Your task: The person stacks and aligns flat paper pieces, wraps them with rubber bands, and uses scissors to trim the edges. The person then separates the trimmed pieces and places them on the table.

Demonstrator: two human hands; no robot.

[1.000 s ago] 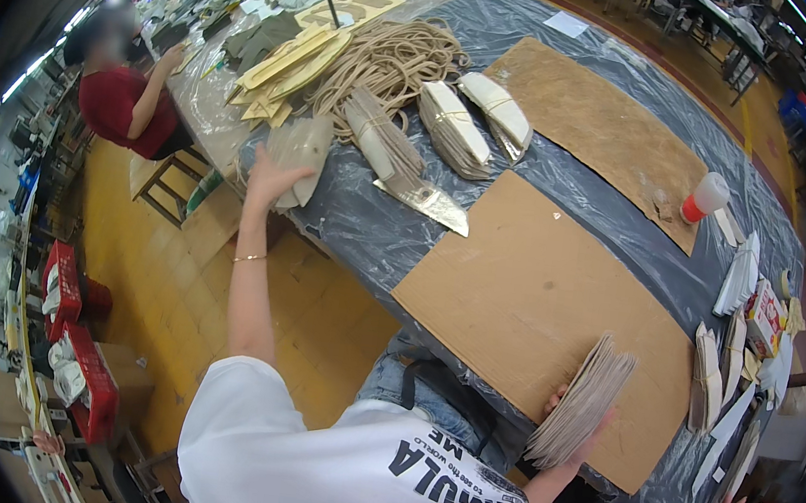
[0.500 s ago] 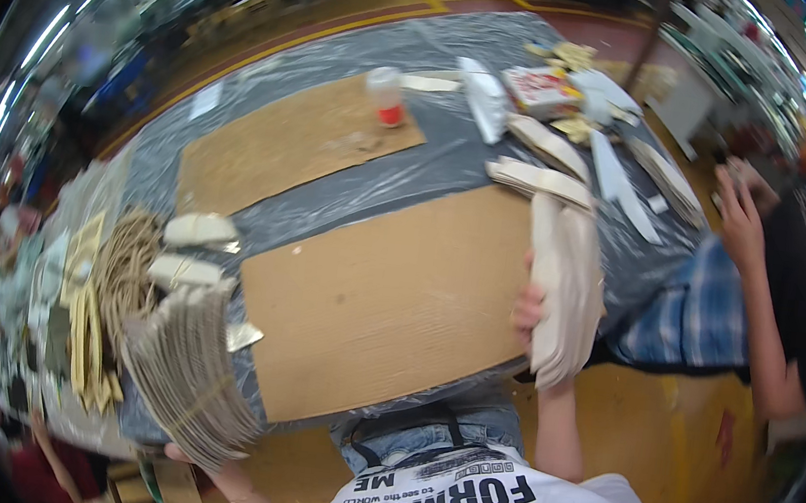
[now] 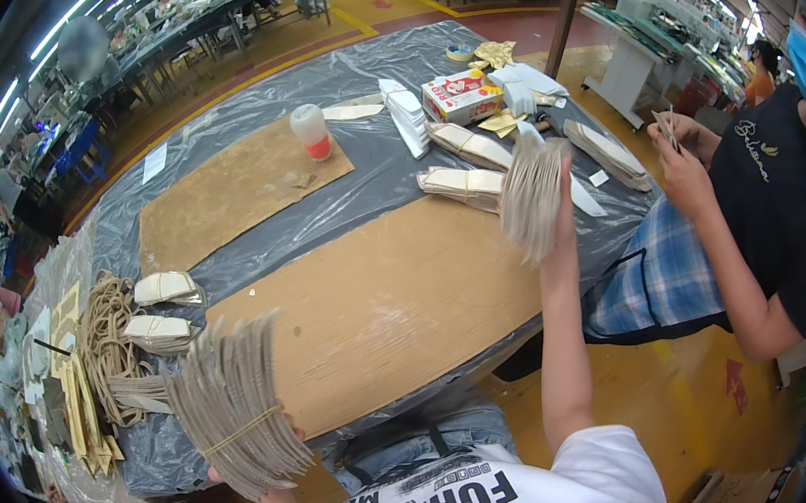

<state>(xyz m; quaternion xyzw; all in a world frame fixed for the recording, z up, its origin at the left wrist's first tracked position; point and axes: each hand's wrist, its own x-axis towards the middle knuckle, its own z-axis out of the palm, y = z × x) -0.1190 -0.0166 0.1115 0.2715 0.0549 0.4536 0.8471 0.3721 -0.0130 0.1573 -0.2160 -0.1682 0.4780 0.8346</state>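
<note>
Yellow workshop floor [image 3: 666, 431] around; bench [image 3: 249, 120] under a dark plastic sheet, probably spread to guard its top. Landmark: the card [image 3: 396, 310], laid flat along the person's side, likely as a smooth work patch. Left hand [image 3: 216, 476], mostly hidden, grasps the left bundle [image 3: 237, 402] of thin greyish strips from below, at the card's near left corner; a yellowish band [image 3: 243, 430] circles the strips, which fan at the ends, so band and palm seem to share the job of keeping them together. Right hand [image 3: 564, 220] grips the right bundle [image 3: 531, 202] along its right edge, over the card's far right corner; strips spread and blurred, probably because only that edge is pinched. Whether a band holds this one, cannot tell. Beyond the card: a brown sheet [image 3: 209, 205] with a red-and-clear bottle [image 3: 312, 134] upright at its right end, perhaps parked there out of the way. Off the card's left end: tan cords [image 3: 109, 347] heaped loose, pale packs [image 3: 165, 289] tied, presumably to stop sliding. Past its right end, a co-worker [image 3: 770, 174] holds small pieces [image 3: 670, 131] in both hands.
</note>
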